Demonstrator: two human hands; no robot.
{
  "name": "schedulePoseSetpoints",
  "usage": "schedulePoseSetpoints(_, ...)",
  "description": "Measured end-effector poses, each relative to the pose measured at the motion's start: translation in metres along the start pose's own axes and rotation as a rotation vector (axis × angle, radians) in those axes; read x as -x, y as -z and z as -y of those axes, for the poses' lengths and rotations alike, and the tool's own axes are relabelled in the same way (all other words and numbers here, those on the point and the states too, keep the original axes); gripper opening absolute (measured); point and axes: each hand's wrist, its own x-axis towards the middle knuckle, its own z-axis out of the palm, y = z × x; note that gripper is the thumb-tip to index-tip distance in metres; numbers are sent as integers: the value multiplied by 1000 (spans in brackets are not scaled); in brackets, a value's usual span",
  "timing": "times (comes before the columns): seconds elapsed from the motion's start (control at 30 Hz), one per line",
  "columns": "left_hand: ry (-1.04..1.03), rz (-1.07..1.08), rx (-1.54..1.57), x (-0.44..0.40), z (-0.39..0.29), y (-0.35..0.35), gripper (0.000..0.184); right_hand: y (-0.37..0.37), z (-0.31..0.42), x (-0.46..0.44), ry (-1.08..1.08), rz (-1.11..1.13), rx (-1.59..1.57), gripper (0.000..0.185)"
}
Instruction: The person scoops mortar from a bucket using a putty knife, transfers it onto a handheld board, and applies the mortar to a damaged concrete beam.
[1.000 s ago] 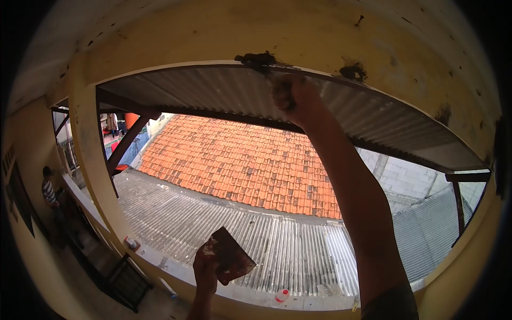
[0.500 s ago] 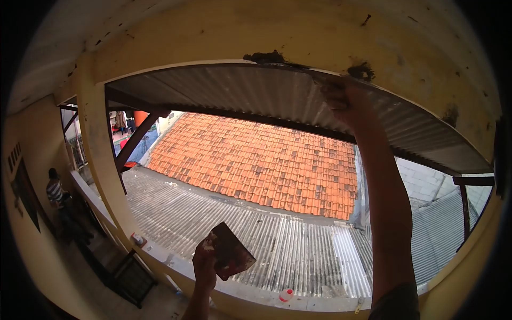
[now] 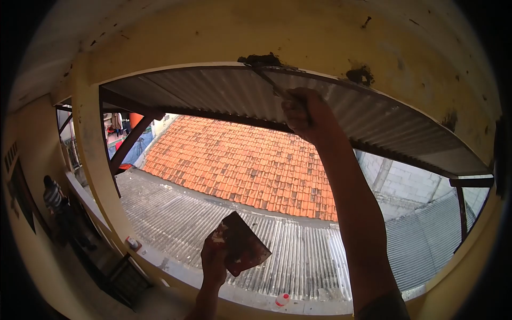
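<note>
My left hand point(image 3: 214, 261), low in the middle, is closed on the edge of a square, dark-smeared board point(image 3: 242, 248). Raised towards the beam, my right hand point(image 3: 305, 114) grips the handle of a thin putty knife point(image 3: 271, 82). The blade points up and left, its tip at a rough dark patch point(image 3: 261, 60) on the lower edge of the yellow beam point(image 3: 314, 48). Whether the tip touches the patch I cannot tell. A second dark patch point(image 3: 360, 76) lies farther right on the beam.
A ledge point(image 3: 234, 296) below carries a bottle with a red cap point(image 3: 282, 300) and a small container point(image 3: 132, 243). Beyond are corrugated roofing point(image 3: 176, 205) and orange tiles point(image 3: 240, 160). At the left, a person point(image 3: 55, 200) stands in the walkway near a dark bench point(image 3: 125, 280).
My right hand has moved left and slightly down, bringing the putty knife's blade into sight at the left patch. My left hand and the board have shifted slightly right.
</note>
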Motion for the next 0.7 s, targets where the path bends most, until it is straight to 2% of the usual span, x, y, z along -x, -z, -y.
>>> schedulePoseSetpoints(0.23, 15, -74, -122, 10, -7, 34, 51, 18, 35, 2, -23, 22, -50, 12)
schedulePoseSetpoints(0.33, 11, -109, -162, 12, -5, 42, 51, 24, 51, 15, -87, 105, -85, 12)
schedulePoseSetpoints(0.4, 8, -132, -182, 14, -4, 44, 51, 26, 56, 24, 16, -39, -10, 15)
schedulePoseSetpoints(0.53, 26, -146, -130, 17, 2, 48, 49, 21, 65, 51, 50, -33, 71, 17)
schedulePoseSetpoints(0.57, 32, -144, -143, 18, 3, 49, 48, 9, 62, 60, 144, -189, 162, 18)
schedulePoseSetpoints(0.63, 32, -141, -128, 20, 3, 46, 47, 12, 62, 62, 238, -340, 261, 18)
schedulePoseSetpoints(0.7, 30, -141, -109, 20, 8, 46, 46, 40, 69, 60, 212, -283, 310, 18)
